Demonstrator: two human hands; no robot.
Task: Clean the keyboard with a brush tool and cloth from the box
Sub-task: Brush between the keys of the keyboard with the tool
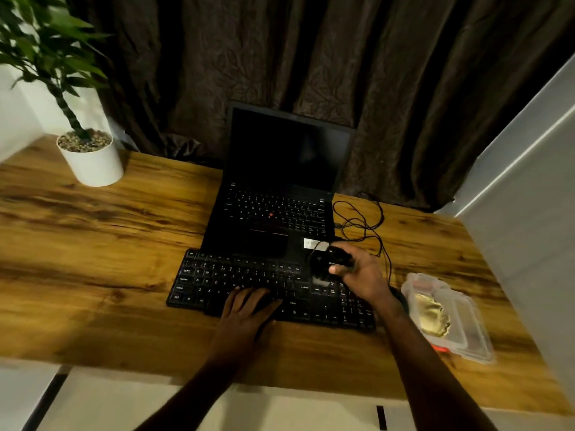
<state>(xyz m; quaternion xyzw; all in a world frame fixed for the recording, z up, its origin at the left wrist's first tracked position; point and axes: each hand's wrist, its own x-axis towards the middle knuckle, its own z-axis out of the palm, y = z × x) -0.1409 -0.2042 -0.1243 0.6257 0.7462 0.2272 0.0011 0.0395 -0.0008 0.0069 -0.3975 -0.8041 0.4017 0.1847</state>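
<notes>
Bracing hand: left hand (pixel 249 309) is being laid flat, fingers spread, on keyboard (pixel 217 281).
Working hand: brush tool (pixel 329 262) is being gripped by right hand (pixel 361 275), hovering at the keyboard's right end; its long axis is running leftward.
Supply: box (pixel 476 331), cloth (pixel 434 318) inside, is being left rightmost.

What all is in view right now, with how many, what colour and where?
Keyboard: one, black, desk front centre.
Laptop: one, black, open behind keyboard.
Brush tool: one, black, in right hand over keyboard's right part.
Box: one, clear, open, right of keyboard.
Cloth: one, yellowish, inside box.
Cable: one, black, right of laptop.
Plant: one, green, white pot, far left.
Desk: one, wood.
Curtain: dark brown, behind.
Left hand: flat on keyboard.
Right hand: gripping brush tool.
</notes>
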